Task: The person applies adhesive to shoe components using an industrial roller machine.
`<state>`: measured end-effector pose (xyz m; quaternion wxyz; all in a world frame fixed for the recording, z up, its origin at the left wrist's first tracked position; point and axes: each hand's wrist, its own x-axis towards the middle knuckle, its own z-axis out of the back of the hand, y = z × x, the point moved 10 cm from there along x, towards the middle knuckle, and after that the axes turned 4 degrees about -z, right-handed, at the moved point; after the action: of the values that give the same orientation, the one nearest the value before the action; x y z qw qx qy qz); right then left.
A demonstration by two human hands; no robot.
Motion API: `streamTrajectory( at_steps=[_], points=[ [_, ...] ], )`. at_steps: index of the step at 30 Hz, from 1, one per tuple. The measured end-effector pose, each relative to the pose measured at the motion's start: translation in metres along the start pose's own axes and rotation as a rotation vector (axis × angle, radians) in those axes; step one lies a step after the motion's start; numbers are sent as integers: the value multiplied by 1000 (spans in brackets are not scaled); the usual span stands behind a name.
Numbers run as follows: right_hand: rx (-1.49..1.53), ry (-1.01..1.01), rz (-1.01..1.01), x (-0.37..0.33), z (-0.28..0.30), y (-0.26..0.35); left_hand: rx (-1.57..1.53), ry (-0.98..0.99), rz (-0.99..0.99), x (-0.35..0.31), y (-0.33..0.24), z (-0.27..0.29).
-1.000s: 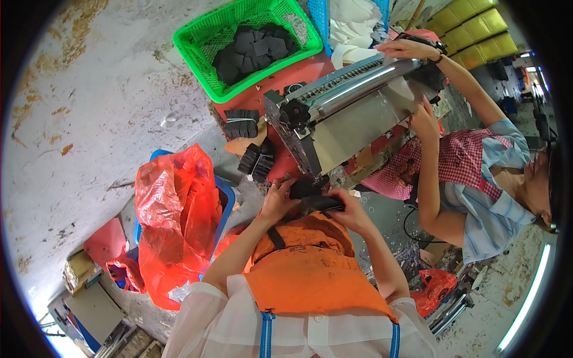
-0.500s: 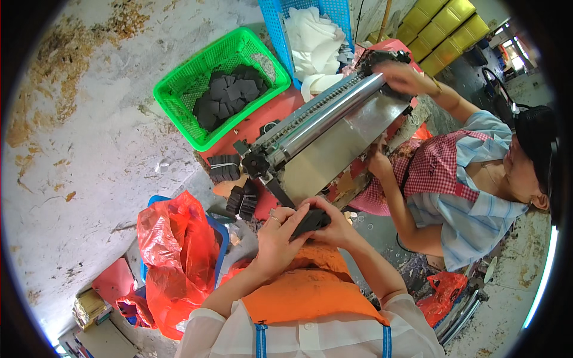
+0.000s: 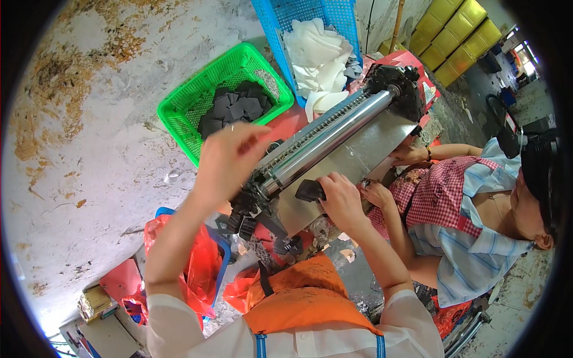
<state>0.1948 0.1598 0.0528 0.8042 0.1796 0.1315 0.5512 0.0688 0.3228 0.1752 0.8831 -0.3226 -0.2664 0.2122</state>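
My right hand (image 3: 343, 200) is closed on a small stack of black pieces (image 3: 310, 191), which sticks out past its fingertips over the metal plate (image 3: 331, 176) of a roller machine. To the left, my left hand (image 3: 225, 160) is raised between the machine's near end and the green basket (image 3: 173, 116). Motion blurs its bent fingers, and I cannot make out whether anything is in them. Dark grey pieces (image 3: 239, 107) lie heaped in that basket. Behind the plate runs the machine's shiny roller (image 3: 334, 137).
A co-worker's hands (image 3: 377, 195) are at the plate's right edge. White pieces (image 3: 319, 56) fill a blue basket (image 3: 268, 21) at the back. Below the machine's near end lie black bundles (image 3: 242, 225). A red plastic bag (image 3: 203, 262) stands at the lower left.
My hands were together on the black pieces near my apron. Now they are apart: the right has carried the stack forward over the plate, the left has risen leftward. The co-worker's far hand came down off the roller's end.
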Motion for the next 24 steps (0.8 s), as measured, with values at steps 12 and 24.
streamTrajectory(
  at_steps=[12,24],
  points=[
    [20,-302,21,-19,9,7,-663,623,475,26,151,-164],
    [88,-196,-73,-4,16,-4,-686,852,380,34,148,-207]
  ],
)
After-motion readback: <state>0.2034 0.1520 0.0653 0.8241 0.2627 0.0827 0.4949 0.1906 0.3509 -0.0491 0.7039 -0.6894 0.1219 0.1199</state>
